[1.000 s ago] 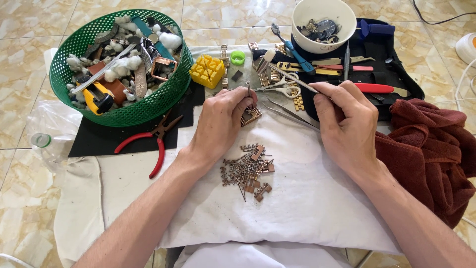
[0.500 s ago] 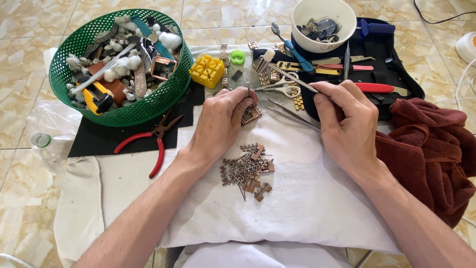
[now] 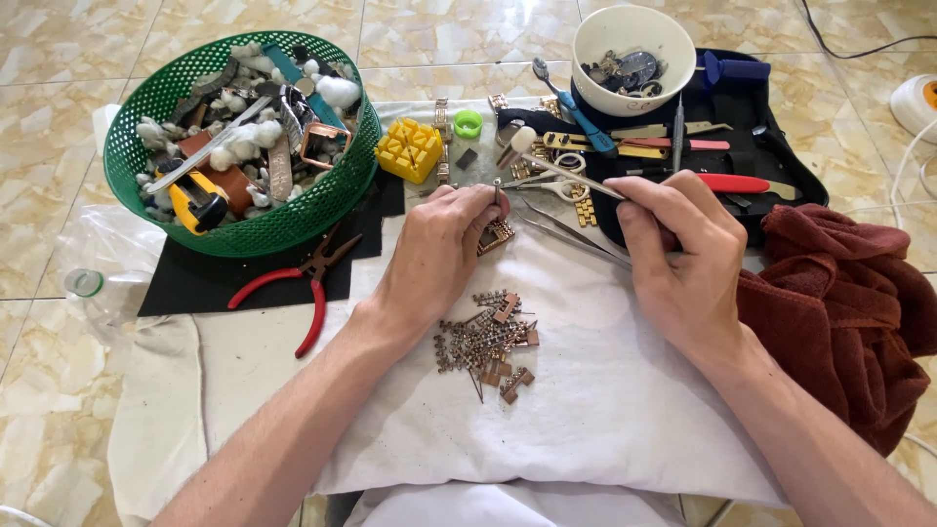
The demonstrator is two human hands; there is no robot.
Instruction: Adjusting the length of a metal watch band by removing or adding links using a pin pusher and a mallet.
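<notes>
My left hand pinches a short piece of metal watch bracelet against a white cloth and also holds a thin pin upright. My right hand grips a small hammer by its handle, its pale head raised just above and right of the bracelet piece. A pile of loose bracelet links and pins lies on the cloth between my wrists. Slim tweezers rest on the cloth between the two hands.
A green basket full of odd parts sits at left, red-handled pliers below it. A yellow block, a white bowl of watch parts and a black tool case stand behind. A dark red towel lies at right.
Almost nothing differs. The hammer head sits slightly lower and nearer the pin; both hands keep their places.
</notes>
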